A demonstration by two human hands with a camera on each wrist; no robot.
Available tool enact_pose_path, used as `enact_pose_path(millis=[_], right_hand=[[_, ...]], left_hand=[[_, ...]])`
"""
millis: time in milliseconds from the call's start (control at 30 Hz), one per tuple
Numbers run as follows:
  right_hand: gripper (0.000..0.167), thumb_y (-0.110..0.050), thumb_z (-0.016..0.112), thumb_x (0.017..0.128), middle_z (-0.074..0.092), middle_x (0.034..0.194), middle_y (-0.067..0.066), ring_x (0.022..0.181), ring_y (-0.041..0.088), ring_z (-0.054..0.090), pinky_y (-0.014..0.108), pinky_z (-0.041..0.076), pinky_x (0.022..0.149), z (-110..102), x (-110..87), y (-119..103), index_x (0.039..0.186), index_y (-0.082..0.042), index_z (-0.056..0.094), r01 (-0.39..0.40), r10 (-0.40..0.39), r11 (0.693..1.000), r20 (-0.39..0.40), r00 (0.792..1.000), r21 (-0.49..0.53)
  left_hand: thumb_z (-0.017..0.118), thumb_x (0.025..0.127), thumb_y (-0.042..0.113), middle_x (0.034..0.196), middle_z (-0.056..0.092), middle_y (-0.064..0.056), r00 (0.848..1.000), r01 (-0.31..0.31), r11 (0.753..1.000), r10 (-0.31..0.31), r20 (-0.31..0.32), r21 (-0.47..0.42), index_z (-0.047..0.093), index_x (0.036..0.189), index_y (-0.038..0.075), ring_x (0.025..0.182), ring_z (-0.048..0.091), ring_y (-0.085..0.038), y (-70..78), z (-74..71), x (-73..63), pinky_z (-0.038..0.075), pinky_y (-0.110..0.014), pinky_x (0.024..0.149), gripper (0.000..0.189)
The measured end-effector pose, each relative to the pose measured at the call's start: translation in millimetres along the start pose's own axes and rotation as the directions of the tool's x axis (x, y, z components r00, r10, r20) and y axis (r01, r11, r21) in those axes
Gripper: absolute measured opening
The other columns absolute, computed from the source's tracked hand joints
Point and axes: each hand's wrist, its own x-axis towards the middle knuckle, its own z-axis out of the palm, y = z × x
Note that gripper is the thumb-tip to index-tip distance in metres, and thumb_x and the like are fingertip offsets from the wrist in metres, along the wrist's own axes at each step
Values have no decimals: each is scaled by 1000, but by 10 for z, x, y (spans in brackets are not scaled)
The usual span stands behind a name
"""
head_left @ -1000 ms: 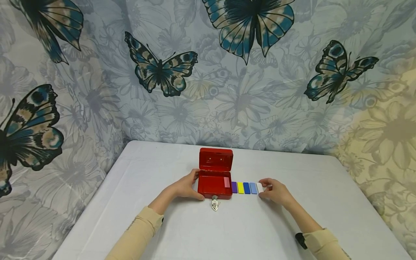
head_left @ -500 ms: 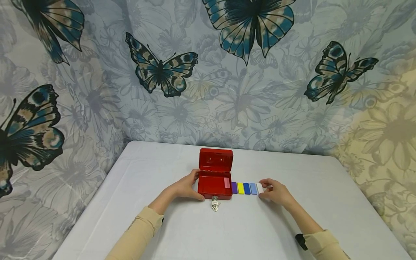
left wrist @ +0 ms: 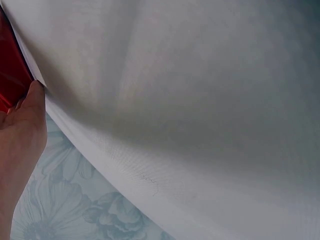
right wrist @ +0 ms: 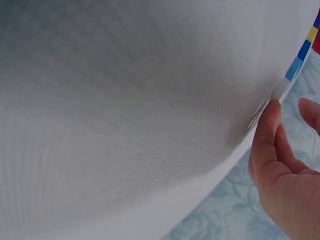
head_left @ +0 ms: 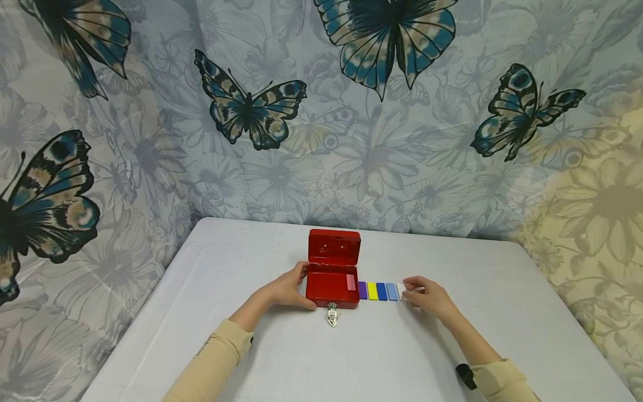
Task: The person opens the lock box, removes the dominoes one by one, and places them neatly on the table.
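Observation:
In the head view a red metal cash box (head_left: 330, 286) stands with its lid (head_left: 334, 247) raised. My left hand (head_left: 287, 288) grips its left side, thumb at the front corner and fingers toward the back. A pink block (head_left: 350, 282) lies inside the box on the right. From the box's right side runs a row: a purple block (head_left: 362, 290), a yellow block (head_left: 372, 291), a dark blue block (head_left: 382, 291), a light blue block (head_left: 392, 291) and a white block (head_left: 401, 291). My right hand (head_left: 430, 297) is at the white block, one fingertip at its end, the digits apart.
A small padlock (head_left: 332, 314) with keys hangs at the front of the cash box. The white-covered table (head_left: 241, 240) meets a wall hanging (head_left: 321, 184) printed with butterflies and flowers at the back. Both sleeves are beige.
My right hand has shifted slightly right and its thumb has lifted from the front of the white block. The left hand and the box have stayed in place.

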Motion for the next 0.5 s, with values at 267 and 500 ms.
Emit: enact_pose_path(millis=[267,500], right_hand=[[39,-19,65,93,63,110,14,91,21,61,27,56,73,12,-3,-61,125,2,60,-2,2,997,-2,1000,83],[40,-20,61,96,60,111,15,96,20,61,28,57,79,59,3,-152,128,4,56,-7,4,982,19,1000,191]], left_hand=[[87,71,23,146,41,-12,1000,3,1000,-3,1,0,24,146,5,137,38,-30,0,-4,-1,35,-42,111,100],[87,71,22,146,41,-14,1000,-17,1000,17,-3,-11,25,146,3,137,38,-31,6,-4,-2,35,-42,111,99]])
